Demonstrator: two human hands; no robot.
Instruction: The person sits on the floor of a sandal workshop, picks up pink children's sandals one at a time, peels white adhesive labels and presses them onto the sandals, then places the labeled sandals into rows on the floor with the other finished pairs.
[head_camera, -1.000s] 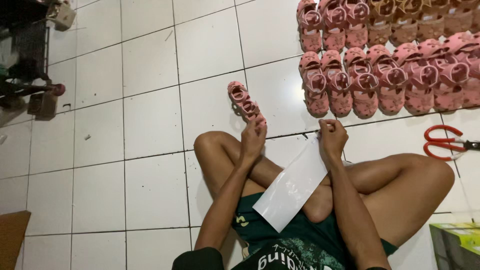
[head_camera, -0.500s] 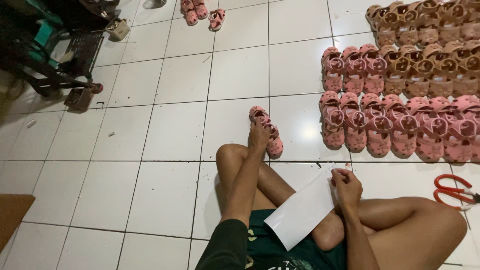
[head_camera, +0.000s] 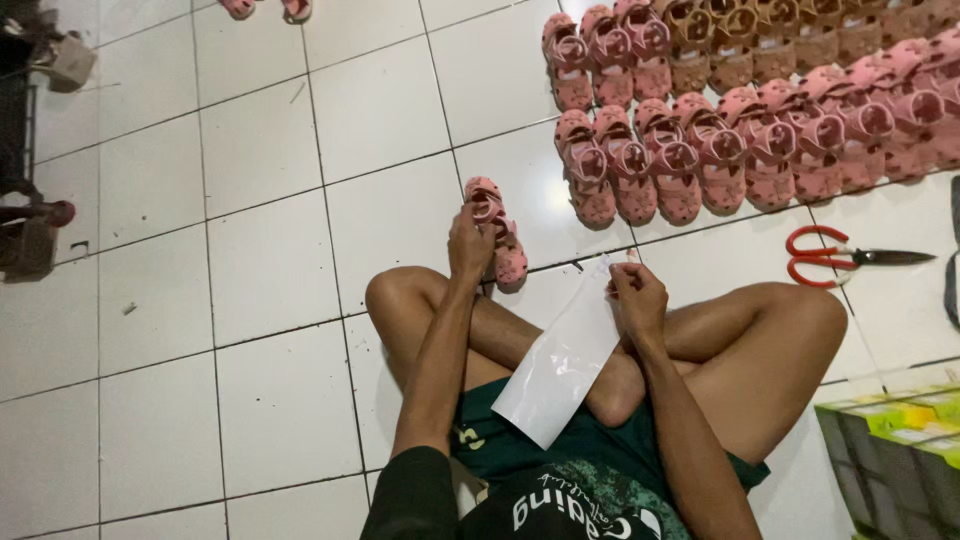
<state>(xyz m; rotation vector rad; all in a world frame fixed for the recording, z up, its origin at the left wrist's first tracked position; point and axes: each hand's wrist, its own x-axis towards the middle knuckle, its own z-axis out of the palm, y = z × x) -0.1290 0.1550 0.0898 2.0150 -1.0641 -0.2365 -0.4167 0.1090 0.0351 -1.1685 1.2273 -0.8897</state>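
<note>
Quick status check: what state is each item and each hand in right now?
left hand: closed on the pair of pink sandals
pair of pink sandals: held together, resting on the floor tiles
right hand: pinching the top edge of the plastic bag
plastic bag: flat, empty, hanging over the crossed legs
red scissors: closed, lying on the floor
rows of pink sandals: lined up, unbagged

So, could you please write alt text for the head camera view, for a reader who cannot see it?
A person sits cross-legged on a white tiled floor, left hand gripping a pair of small pink sandals, right hand holding a clear plastic bag over the lap. Rows of pink and tan sandals lie ahead, red-handled scissors at the right.
</note>
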